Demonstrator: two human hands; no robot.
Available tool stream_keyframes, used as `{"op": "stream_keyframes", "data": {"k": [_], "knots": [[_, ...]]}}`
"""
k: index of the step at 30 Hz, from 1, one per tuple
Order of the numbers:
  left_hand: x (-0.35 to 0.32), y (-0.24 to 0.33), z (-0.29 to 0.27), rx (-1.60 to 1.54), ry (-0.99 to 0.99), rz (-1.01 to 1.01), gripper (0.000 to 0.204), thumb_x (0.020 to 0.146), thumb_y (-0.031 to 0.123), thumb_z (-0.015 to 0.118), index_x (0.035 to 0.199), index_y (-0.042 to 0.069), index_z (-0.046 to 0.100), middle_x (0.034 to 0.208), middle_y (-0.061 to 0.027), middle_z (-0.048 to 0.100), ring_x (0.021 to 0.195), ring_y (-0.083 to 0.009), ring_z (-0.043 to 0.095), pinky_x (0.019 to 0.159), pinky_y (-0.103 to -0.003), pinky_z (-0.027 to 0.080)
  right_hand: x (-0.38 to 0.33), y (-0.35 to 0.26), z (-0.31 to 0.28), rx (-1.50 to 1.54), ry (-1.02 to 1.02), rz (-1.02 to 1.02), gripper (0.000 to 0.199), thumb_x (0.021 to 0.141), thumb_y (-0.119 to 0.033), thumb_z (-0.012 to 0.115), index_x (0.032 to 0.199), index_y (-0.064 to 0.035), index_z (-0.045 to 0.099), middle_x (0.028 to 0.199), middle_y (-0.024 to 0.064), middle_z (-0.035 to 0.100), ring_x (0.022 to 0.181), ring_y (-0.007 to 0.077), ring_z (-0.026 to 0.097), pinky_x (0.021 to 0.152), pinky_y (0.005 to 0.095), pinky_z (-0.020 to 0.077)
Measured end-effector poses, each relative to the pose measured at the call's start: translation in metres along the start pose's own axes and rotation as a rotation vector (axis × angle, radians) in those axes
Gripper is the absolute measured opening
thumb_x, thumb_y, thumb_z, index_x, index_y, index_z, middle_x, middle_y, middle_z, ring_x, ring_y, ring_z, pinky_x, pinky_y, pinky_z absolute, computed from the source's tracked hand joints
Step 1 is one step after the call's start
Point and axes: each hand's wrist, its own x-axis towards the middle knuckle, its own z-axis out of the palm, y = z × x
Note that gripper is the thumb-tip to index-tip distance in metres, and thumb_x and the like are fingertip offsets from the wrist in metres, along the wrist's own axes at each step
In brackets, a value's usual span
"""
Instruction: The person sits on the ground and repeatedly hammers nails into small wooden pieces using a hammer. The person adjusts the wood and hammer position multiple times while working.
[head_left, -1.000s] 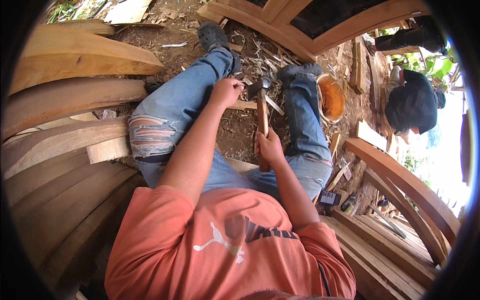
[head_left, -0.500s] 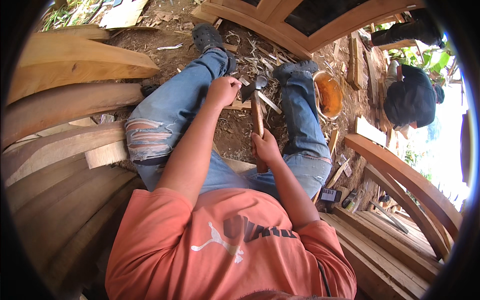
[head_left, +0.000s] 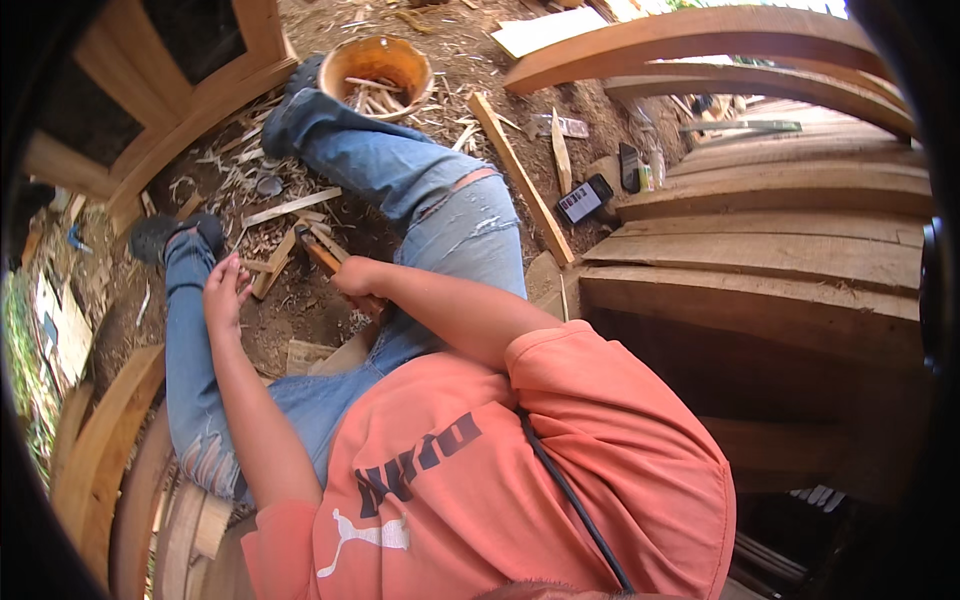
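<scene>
My right hand [head_left: 360,284] is wrapped round the wooden handle of a hatchet [head_left: 322,256], between my knees. The hatchet's head points away from me and is hard to make out against the wood scraps behind it. To its left, my left hand [head_left: 226,292] has its fingers curled together near a small wood piece [head_left: 258,266]; whatever they pinch is too small to name. Thin wood strips [head_left: 292,206] and shavings lie on the dirt just beyond both hands.
A bucket [head_left: 415,95] with wood scraps stands by my right foot. Sawn planks [head_left: 760,245] are stacked at the right, with a phone [head_left: 584,199] beside them. Curved timbers [head_left: 690,40] rise at the far right, and a panelled wooden frame [head_left: 190,110] stands at the far left.
The view has swung to the right, showing more of the plank stack. The hatchet, upright in view before, now slants with its head toward the upper left. My left hand stays close to it.
</scene>
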Motion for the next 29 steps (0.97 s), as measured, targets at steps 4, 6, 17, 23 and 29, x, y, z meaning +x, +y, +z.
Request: {"op": "stream_keyframes", "data": {"k": [4, 6, 17, 23, 29], "knots": [[-0.007, 0.000, 0.000, -0.023, 0.013, -0.006, 0.040, 0.107, 0.034, 0.067, 0.138, 0.010, 0.067, 0.118, 0.0015, 0.070, 0.101, -0.0098, 0.067, 0.082, -0.027, 0.057, 0.024, 0.005, 0.009, -0.454, 0.044, -0.215, 0.036, 0.090, -0.024, 0.056, 0.090, 0.0016, 0.081, 0.093, 0.0189, 0.080, 0.080, 0.0307, 0.078, 0.078, 0.0436, 0.0615], [-0.008, -0.009, -0.005, -0.066, 0.025, 0.003, 0.041, 0.107, 0.034, 0.067, 0.139, 0.009, 0.065, 0.122, 0.0005, 0.069, 0.103, -0.0104, 0.068, 0.083, -0.027, 0.056, 0.035, 0.003, 0.019, -0.633, 0.050, -0.314, 0.033, 0.088, -0.022, 0.059, 0.092, 0.0026, 0.081, 0.093, 0.0206, 0.079, 0.087, 0.0327, 0.078, 0.082, 0.0454, 0.0607], [-0.013, -0.009, -0.005, -0.194, 0.017, 0.007, 0.047, 0.109, 0.036, 0.063, 0.147, 0.009, 0.056, 0.126, -0.0019, 0.066, 0.110, -0.0147, 0.067, 0.093, -0.032, 0.054, -0.015, -0.015, -0.004, -0.486, 0.127, -0.234, 0.030, 0.082, -0.017, 0.071, 0.106, -0.0033, 0.083, 0.106, 0.0150, 0.080, 0.099, 0.0311, 0.078, 0.080, 0.0445, 0.0614], [-0.004, 0.000, 0.004, -0.106, 0.041, -0.006, 0.046, 0.108, 0.036, 0.064, 0.145, 0.010, 0.058, 0.124, -0.0010, 0.067, 0.108, -0.0139, 0.066, 0.091, -0.031, 0.053, -0.051, -0.028, -0.041, -0.605, 0.196, -0.396, 0.027, 0.081, -0.018, 0.073, 0.103, -0.0046, 0.083, 0.105, 0.0145, 0.080, 0.097, 0.0315, 0.078, 0.078, 0.0441, 0.0618], [0.007, 0.001, 0.007, -0.075, 0.006, -0.017, 0.045, 0.109, 0.035, 0.063, 0.146, 0.011, 0.058, 0.127, -0.0002, 0.068, 0.108, -0.0141, 0.067, 0.092, -0.031, 0.053, -0.102, 0.029, -0.191, -0.028, 0.720, -0.509, 0.049, 0.093, -0.037, 0.068, 0.135, -0.0121, 0.070, 0.131, 0.0225, 0.072, 0.122, 0.0361, 0.069, 0.108, 0.0481, 0.0519]]}}
